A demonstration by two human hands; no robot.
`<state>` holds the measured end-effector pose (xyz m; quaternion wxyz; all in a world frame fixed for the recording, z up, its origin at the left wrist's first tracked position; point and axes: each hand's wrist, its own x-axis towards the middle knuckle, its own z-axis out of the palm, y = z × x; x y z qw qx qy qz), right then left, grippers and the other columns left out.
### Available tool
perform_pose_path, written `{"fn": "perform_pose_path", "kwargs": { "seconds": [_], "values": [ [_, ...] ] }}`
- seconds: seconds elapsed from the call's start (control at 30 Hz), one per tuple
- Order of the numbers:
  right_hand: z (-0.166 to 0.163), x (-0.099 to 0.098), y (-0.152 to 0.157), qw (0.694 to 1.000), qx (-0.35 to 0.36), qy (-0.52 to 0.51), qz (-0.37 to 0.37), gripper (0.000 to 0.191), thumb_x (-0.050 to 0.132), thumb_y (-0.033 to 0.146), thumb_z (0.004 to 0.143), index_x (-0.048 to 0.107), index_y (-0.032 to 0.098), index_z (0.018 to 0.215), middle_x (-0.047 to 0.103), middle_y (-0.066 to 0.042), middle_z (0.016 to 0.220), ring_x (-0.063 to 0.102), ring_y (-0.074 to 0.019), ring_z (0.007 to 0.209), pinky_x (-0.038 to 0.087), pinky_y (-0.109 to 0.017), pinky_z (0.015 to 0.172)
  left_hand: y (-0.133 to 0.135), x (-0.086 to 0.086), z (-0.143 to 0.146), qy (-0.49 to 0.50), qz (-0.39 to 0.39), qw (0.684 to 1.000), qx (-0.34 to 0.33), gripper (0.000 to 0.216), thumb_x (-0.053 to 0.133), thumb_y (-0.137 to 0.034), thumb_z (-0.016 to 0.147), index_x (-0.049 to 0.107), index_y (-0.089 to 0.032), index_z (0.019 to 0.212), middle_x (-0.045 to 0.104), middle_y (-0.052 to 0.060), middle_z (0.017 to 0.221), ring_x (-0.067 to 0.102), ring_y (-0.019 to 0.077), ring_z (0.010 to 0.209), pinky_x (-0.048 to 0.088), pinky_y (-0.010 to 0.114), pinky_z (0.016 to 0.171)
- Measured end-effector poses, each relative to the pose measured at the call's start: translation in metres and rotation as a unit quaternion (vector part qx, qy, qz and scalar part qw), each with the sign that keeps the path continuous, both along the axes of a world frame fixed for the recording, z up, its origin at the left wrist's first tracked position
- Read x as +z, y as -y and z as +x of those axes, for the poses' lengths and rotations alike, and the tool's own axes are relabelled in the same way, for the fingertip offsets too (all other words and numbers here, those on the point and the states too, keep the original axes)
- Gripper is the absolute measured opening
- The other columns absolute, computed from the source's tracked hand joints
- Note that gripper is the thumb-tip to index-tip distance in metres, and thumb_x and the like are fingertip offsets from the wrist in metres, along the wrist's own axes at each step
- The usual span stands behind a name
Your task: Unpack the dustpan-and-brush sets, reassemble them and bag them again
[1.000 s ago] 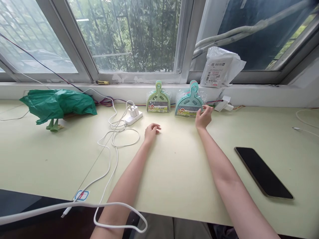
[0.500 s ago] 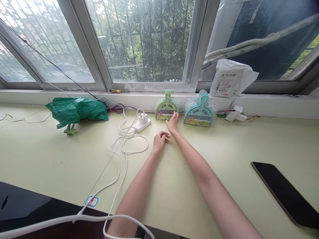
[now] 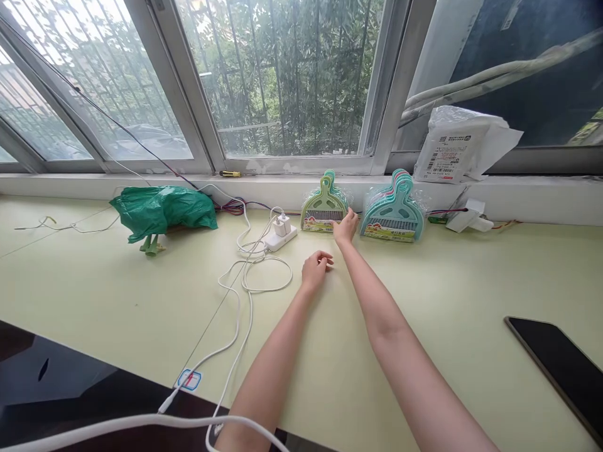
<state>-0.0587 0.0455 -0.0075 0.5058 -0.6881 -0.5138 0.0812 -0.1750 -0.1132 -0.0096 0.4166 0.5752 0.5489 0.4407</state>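
Observation:
Against the sill stands a small stack of dustpan and brush sets [image 3: 325, 204] in clear plastic, a green one in front and a teal handle showing behind it. My right hand [image 3: 346, 227] is closed on this stack's lower right edge, thumb in front. Which layers it pinches is hidden. On the table just below, my left hand [image 3: 315, 270] rests with its fingers loosely curled and apart, holding nothing. A second stack of teal and pink dustpan sets [image 3: 393, 210] stands upright to the right of my right hand.
Left of my hands lie a white power strip [image 3: 281, 238] with a plug and looping white cables [image 3: 249, 289]. A green plastic bag [image 3: 164, 210] sits farther left. At the right are a black phone [image 3: 556, 358] and a white adapter [image 3: 471, 216]; a wrapped white package [image 3: 456, 147] stands on the sill.
The left stack's handles have spread, so the teal one shows behind the green. My right hand has shifted to that stack's right edge. The whole view has swung slightly left.

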Motion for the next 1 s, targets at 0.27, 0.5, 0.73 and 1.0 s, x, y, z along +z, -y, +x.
{"fn": "perform_pose_path", "kwargs": {
  "seconds": [0.27,0.5,0.73,1.0],
  "values": [
    [-0.012,-0.011,0.009,0.996,0.008,-0.082,-0.026,0.076,0.066,0.009,0.073,0.035,0.011,0.142,0.045,-0.027,0.14,0.045,-0.0363,0.133,0.037,-0.051,0.107,-0.002,-0.003,0.0,-0.001,0.009,1.0,-0.003,0.023,0.043,-0.017,0.082,0.066,-0.021,0.086,0.073,0.003,0.086,0.065,0.0122,0.067,0.051,0.027,0.072],
    [-0.001,-0.018,0.026,0.99,0.096,-0.084,-0.053,0.062,0.066,0.017,0.072,0.043,0.013,0.13,0.056,-0.022,0.133,0.053,-0.0331,0.126,0.041,-0.048,0.105,-0.002,0.0,0.001,0.013,0.014,1.0,0.001,0.023,0.043,-0.015,0.083,0.064,-0.02,0.087,0.071,0.003,0.086,0.064,0.0121,0.064,0.051,0.027,0.07],
    [0.036,-0.022,0.079,0.974,0.188,-0.119,-0.048,0.07,0.068,0.02,0.068,0.042,0.015,0.134,0.066,-0.017,0.122,0.064,-0.0281,0.109,0.048,-0.046,0.098,0.008,0.012,0.002,-0.067,0.207,0.961,0.17,0.027,0.042,-0.008,0.084,0.062,-0.022,0.095,0.058,0.009,0.118,0.057,0.0213,0.112,0.046,0.033,0.093],
    [0.098,-0.026,0.181,0.933,0.33,-0.137,-0.041,0.067,0.069,0.027,0.071,0.047,0.019,0.134,0.064,-0.012,0.127,0.062,-0.0256,0.114,0.05,-0.043,0.099,0.012,0.016,0.007,0.057,0.142,0.939,0.308,0.037,0.059,-0.023,0.085,0.05,-0.02,0.12,0.046,0.015,0.138,0.042,0.0234,0.133,0.031,0.039,0.113]
  ]
}}
